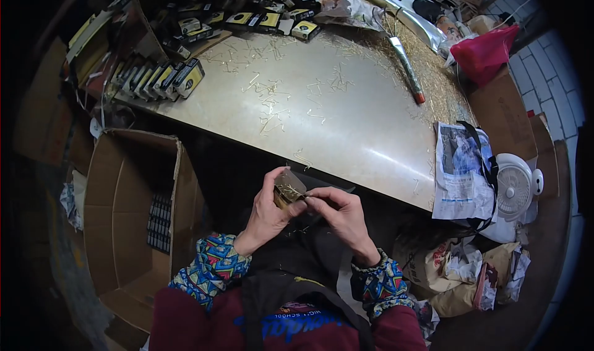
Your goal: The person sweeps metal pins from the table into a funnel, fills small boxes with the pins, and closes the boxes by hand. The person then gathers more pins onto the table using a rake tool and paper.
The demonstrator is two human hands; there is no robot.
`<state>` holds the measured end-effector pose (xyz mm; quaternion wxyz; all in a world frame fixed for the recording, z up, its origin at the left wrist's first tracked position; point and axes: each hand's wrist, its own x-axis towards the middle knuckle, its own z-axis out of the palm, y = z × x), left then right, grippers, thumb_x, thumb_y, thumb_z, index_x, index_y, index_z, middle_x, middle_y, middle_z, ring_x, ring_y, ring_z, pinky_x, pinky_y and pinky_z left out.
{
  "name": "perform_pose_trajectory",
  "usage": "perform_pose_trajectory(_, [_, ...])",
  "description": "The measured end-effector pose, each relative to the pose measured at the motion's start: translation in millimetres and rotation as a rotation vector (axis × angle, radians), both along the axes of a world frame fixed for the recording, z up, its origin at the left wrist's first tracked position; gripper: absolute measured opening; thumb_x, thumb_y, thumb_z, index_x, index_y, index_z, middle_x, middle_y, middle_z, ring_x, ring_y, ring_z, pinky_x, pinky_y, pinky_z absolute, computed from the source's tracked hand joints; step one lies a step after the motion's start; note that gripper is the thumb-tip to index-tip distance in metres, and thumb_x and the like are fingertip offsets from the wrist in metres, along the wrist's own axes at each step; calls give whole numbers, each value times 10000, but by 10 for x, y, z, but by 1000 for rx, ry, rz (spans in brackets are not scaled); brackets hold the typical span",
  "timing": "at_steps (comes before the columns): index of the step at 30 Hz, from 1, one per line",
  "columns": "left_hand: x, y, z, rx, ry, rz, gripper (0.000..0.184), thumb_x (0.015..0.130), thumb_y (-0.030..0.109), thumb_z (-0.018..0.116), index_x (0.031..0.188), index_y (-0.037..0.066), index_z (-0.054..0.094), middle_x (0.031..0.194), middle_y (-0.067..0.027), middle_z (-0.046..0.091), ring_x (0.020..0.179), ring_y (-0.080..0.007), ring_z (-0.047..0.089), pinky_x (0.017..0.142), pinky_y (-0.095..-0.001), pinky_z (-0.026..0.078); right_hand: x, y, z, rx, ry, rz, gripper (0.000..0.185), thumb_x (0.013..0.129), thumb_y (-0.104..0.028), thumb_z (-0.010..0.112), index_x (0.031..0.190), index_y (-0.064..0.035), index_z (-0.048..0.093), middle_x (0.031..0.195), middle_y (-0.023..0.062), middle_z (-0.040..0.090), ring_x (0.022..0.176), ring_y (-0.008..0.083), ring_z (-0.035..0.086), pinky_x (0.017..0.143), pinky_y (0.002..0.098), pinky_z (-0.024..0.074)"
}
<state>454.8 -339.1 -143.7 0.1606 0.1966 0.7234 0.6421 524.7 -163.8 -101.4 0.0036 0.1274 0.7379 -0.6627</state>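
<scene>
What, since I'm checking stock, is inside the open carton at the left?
The carton holds rows of small dark pieces near its right side; whatever lies beneath or behind them is hidden.

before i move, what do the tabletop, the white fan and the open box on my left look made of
Tabletop: probably sheet metal, satin, given its soft, streaky glare.
Fan: likely plastic, white and smooth, judging by its rounded housing.
Open box: matte brown cardboard, with visible creases and worn edges.

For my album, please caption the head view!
Left hand and right hand at a small box, beside a table scattered with golden wires.
</scene>
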Motion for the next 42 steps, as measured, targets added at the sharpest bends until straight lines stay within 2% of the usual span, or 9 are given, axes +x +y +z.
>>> perform_pose_trajectory(8, [19,12,-41,-123,204,-77,836,786,333,855,1392,25,369,1233,-213,564,1104,-332,622,906,-410,512,-99,-94,94,298,112,-88,184,862,-146,783,922,7,702,803,110,694,707,162,687,616,294,524])
perform_pose_trajectory(11, [-23,5,84,-296,271,-148,788,772,216,830,1380,5,376,1237,-232,546,1109,-374,611,914,-421,510,-92,-110,48,687,172,-48,189,878,-159,769,918,13,700,793,114,692,700,151,686,597,296,518])
perform_pose_trajectory(14, [-28,27,41,-245,268,-100,756,761,161,797,1376,6,386,1181,-215,545,1064,-390,605,897,-430,509,-105,-124,-2,657,290,-78,139,887,-122,747,922,7,708,778,109,684,671,167,681,575,298,512])
perform_pose_trajectory(17, [-2,69,16,-142,136,-5,763,741,155,794,1372,3,391,1146,-208,536,1028,-404,594,881,-442,506,-127,-95,156,181,119,-216,78,878,-72,733,927,-12,721,761,107,672,642,201,671,566,302,509])
perform_pose_trajectory(22, [12,91,-5,-217,287,-39,773,738,152,800,1372,-7,387,1135,-215,532,1012,-409,589,872,-450,504,-192,-43,112,684,461,-19,171,868,-84,744,1027,-23,733,780,116,660,694,235,670,622,307,531])
perform_pose_trajectory(29, [-6,70,58,-301,367,-39,871,750,160,803,1463,4,329,1223,-215,513,1131,-404,534,965,-468,447,-221,11,155,431,210,9,224,889,-117,723,1079,0,711,917,160,708,755,250,684,668,326,543])
perform_pose_trajectory(33, [-25,134,76,-276,515,-39,964,752,158,814,1526,9,258,1312,-220,489,1202,-390,488,1008,-454,423,-228,167,20,672,235,-66,159,909,-83,677,1017,26,721,778,163,707,679,229,712,624,307,532])
perform_pose_trajectory(35, [-23,130,64,-243,488,-33,1002,752,146,825,1541,3,225,1334,-221,481,1230,-383,466,1045,-439,408,-223,234,96,497,107,-53,148,914,-77,667,1002,28,724,761,174,708,659,204,717,595,311,531])
perform_pose_trajectory(42, [-26,111,61,-222,237,-32,809,750,167,837,1402,-6,390,1201,-236,598,1090,-384,632,914,-417,519,-254,236,114,332,8,-6,185,929,-88,667,1063,31,713,814,155,731,673,188,722,636,293,553])
